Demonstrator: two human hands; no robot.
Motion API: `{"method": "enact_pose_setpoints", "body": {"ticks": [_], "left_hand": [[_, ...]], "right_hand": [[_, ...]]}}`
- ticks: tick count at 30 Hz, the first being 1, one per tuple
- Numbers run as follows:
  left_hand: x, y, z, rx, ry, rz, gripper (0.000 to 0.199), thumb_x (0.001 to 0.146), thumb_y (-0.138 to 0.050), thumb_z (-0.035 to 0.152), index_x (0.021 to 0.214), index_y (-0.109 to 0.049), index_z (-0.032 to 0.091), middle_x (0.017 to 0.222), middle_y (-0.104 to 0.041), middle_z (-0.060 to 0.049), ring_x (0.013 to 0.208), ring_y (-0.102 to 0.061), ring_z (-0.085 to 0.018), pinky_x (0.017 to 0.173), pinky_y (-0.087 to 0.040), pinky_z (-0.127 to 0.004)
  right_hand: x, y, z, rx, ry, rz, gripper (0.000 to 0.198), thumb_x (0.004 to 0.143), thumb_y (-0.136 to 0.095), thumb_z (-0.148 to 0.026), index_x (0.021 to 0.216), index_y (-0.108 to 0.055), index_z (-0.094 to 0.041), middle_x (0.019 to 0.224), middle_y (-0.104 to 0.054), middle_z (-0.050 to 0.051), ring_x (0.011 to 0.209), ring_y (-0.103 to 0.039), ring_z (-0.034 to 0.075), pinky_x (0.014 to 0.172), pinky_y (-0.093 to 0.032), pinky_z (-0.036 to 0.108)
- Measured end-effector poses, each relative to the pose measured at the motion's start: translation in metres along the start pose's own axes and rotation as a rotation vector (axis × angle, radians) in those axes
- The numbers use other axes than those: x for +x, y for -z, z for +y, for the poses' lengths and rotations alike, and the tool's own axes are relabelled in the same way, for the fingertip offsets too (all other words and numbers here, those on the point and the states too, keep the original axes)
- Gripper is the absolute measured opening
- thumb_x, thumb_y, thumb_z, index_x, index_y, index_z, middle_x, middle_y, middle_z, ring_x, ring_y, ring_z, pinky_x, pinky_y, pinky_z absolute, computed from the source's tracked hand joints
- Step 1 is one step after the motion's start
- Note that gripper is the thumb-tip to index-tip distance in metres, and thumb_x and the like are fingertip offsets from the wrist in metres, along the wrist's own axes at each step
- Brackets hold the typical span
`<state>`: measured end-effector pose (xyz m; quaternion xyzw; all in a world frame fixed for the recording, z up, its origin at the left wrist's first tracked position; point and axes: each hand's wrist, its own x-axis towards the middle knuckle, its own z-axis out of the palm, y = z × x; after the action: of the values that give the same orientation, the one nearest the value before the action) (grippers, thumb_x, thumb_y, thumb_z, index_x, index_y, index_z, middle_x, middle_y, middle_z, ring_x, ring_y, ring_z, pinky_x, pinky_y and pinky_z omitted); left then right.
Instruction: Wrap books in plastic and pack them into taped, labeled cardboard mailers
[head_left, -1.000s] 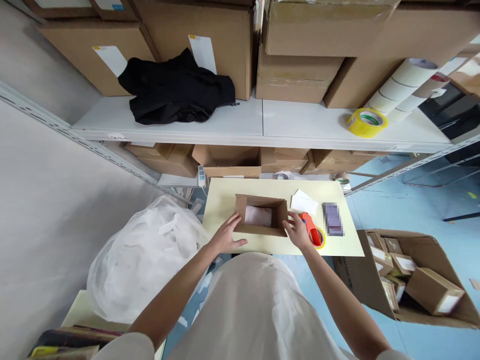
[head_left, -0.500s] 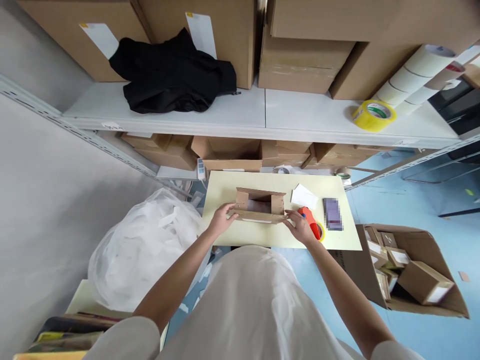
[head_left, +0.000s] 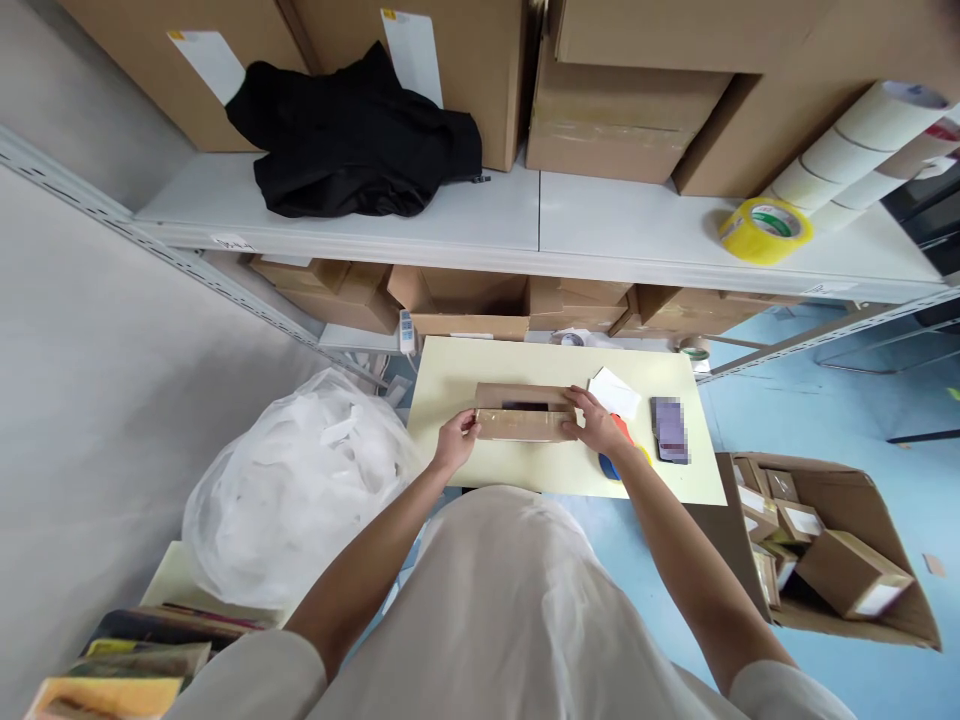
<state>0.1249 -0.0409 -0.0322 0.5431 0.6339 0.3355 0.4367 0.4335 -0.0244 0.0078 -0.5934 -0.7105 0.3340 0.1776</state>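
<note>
Steadily, on the pale table (head_left: pixel 450 375), I grip the small carton (head_left: pixel 525 428) at both ends, left hand (head_left: pixel 454 443) pinching one corner, right hand (head_left: pixel 598 424) spanning the opposite end, probably to keep its flaps (head_left: pixel 517 392) aligned.

I'm in a packing storeroom: shelved cartons (head_left: pixel 484 70) at twelve o'clock, yellow tape (head_left: pixel 741 236) at two, parcels (head_left: pixel 844 572) at four.

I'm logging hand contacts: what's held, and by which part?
A small cardboard box: the left hand holds its left end, the right hand its right end.
</note>
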Motion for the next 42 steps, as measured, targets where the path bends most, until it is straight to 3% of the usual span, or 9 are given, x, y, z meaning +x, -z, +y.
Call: {"method": "enact_pose_setpoints", "body": {"ticks": [4, 7, 11, 18, 22, 29, 35, 39, 42], "left_hand": [[-0.016, -0.005, 0.005, 0.123, -0.009, 0.053, 0.054, 0.080, -0.057, 0.024, 0.131, -0.041, 0.013, 0.115, -0.063, -0.016, 0.096, -0.066, -0.022, 0.086, -0.054, -0.042], [-0.020, -0.005, 0.020, 0.355, -0.230, 0.069, 0.054, 0.083, -0.054, 0.025, 0.133, -0.039, 0.014, 0.138, -0.046, -0.018, 0.128, -0.046, -0.028, 0.104, -0.041, -0.047], [-0.014, -0.015, 0.043, 0.570, -0.416, -0.107, 0.058, 0.083, -0.056, 0.034, 0.136, -0.040, 0.015, 0.149, -0.033, -0.016, 0.141, -0.022, -0.032, 0.113, -0.025, -0.051], [-0.009, -0.048, 0.047, 0.772, -0.416, -0.254, 0.071, 0.086, -0.050, 0.045, 0.144, -0.030, 0.010, 0.152, -0.024, -0.020, 0.143, -0.017, -0.033, 0.115, -0.010, -0.053], [-0.010, -0.048, 0.043, 0.789, -0.422, -0.257, 0.071, 0.087, -0.048, 0.046, 0.146, -0.028, 0.011, 0.153, -0.024, -0.018, 0.143, -0.016, -0.032, 0.116, -0.010, -0.051], [-0.013, -0.052, 0.043, 0.788, -0.400, -0.246, 0.073, 0.086, -0.051, 0.043, 0.147, -0.026, 0.012, 0.153, -0.023, -0.018, 0.143, -0.014, -0.033, 0.116, -0.008, -0.052], [-0.021, -0.047, 0.036, 0.802, -0.433, -0.288, 0.071, 0.084, -0.057, 0.033, 0.146, -0.028, 0.015, 0.153, -0.025, -0.015, 0.143, -0.014, -0.030, 0.117, -0.007, -0.049], [-0.030, -0.038, 0.029, 0.773, -0.467, -0.325, 0.072, 0.083, -0.057, 0.031, 0.146, -0.027, 0.019, 0.153, -0.025, -0.014, 0.143, -0.015, -0.029, 0.116, -0.007, -0.050], [-0.035, -0.031, 0.025, 0.758, -0.500, -0.338, 0.072, 0.083, -0.057, 0.030, 0.146, -0.026, 0.018, 0.153, -0.025, -0.014, 0.143, -0.016, -0.028, 0.116, -0.009, -0.050]], "right_hand": [[-0.011, -0.008, 0.003, -0.082, -0.048, -0.008, 0.051, 0.083, -0.054, -0.028, 0.133, -0.046, -0.027, 0.153, -0.026, 0.008, 0.112, -0.059, 0.027, 0.092, -0.050, 0.043], [-0.018, -0.014, 0.002, -0.080, -0.029, 0.018, 0.051, 0.085, -0.050, -0.030, 0.135, -0.044, -0.025, 0.155, -0.023, 0.008, 0.120, -0.054, 0.028, 0.096, -0.048, 0.043], [-0.019, -0.021, -0.002, -0.024, -0.025, 0.060, 0.052, 0.087, -0.047, -0.030, 0.138, -0.041, -0.020, 0.154, -0.022, 0.012, 0.129, -0.045, 0.026, 0.102, -0.043, 0.042], [-0.035, -0.024, 0.018, -0.021, -0.017, 0.152, 0.052, 0.089, -0.045, -0.039, 0.138, -0.041, -0.020, 0.148, -0.035, 0.014, 0.131, -0.041, 0.028, 0.103, -0.039, 0.044], [-0.079, -0.023, 0.060, -0.185, -0.242, 0.313, 0.045, 0.089, -0.043, -0.045, 0.123, -0.052, -0.017, 0.122, -0.057, 0.018, 0.117, -0.050, 0.032, 0.093, -0.041, 0.048], [-0.103, -0.039, 0.097, -0.284, -0.494, 0.085, 0.041, 0.081, -0.053, -0.045, 0.114, -0.056, -0.019, 0.085, -0.065, 0.012, 0.095, -0.060, 0.032, 0.095, -0.032, 0.056], [-0.088, -0.006, 0.079, 0.004, -0.583, 0.221, 0.030, 0.079, -0.047, -0.042, 0.093, -0.060, -0.018, 0.080, -0.064, 0.010, 0.080, -0.060, 0.028, 0.078, -0.044, 0.044], [-0.067, 0.039, 0.035, 0.330, -0.366, 0.370, 0.036, 0.080, -0.044, -0.052, 0.064, -0.049, -0.019, 0.054, -0.048, -0.001, 0.052, -0.043, 0.014, 0.048, -0.034, 0.026], [-0.040, 0.053, -0.010, 0.416, -0.207, 0.314, 0.048, 0.079, -0.047, -0.061, 0.055, -0.042, -0.020, 0.049, -0.038, -0.003, 0.048, -0.032, 0.010, 0.044, -0.026, 0.024]]}}
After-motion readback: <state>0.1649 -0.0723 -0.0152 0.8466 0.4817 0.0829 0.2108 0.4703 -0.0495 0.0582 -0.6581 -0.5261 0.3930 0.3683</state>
